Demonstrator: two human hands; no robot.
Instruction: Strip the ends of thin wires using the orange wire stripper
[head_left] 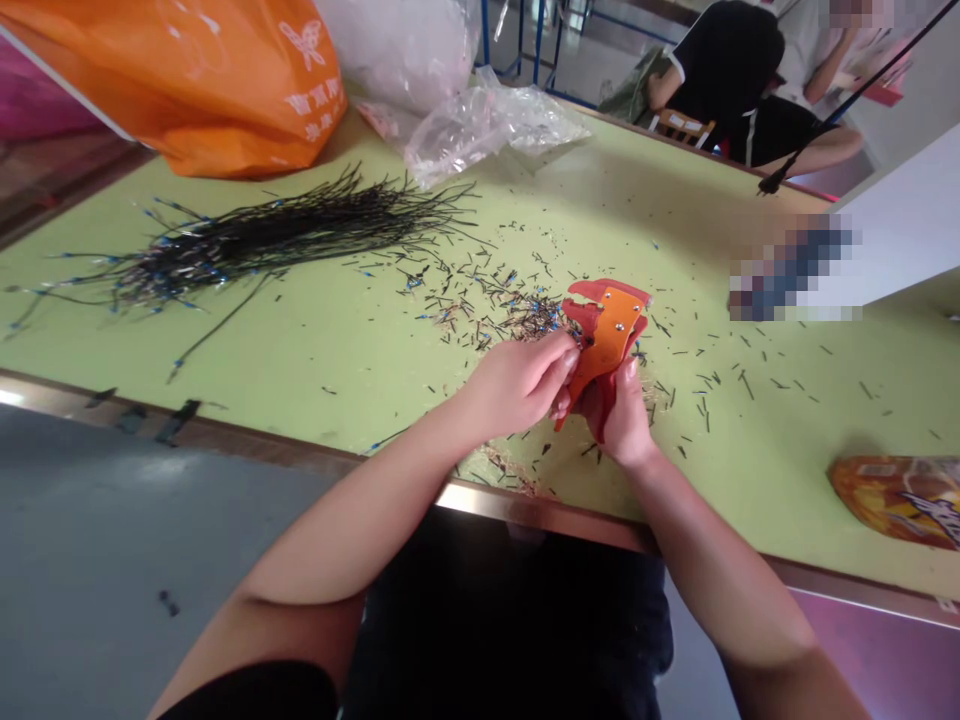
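Sleeve (pixel 259 692), orange tool (pixel 606 335) in right hand (pixel 627 425)

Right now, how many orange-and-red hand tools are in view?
1: the hand tool, held in the right hand over the table, the left hand right beside it.

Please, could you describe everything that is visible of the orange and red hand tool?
The hand tool has an orange side plate with shiny round fasteners, over red parts; it looks like painted metal or plastic. At its head, the red jaws stand apart, their opening facing picture left. It is tilted, head up, above the green table, with its handles in the right hand. The left hand is close beside it; whether those fingers touch it is unclear.
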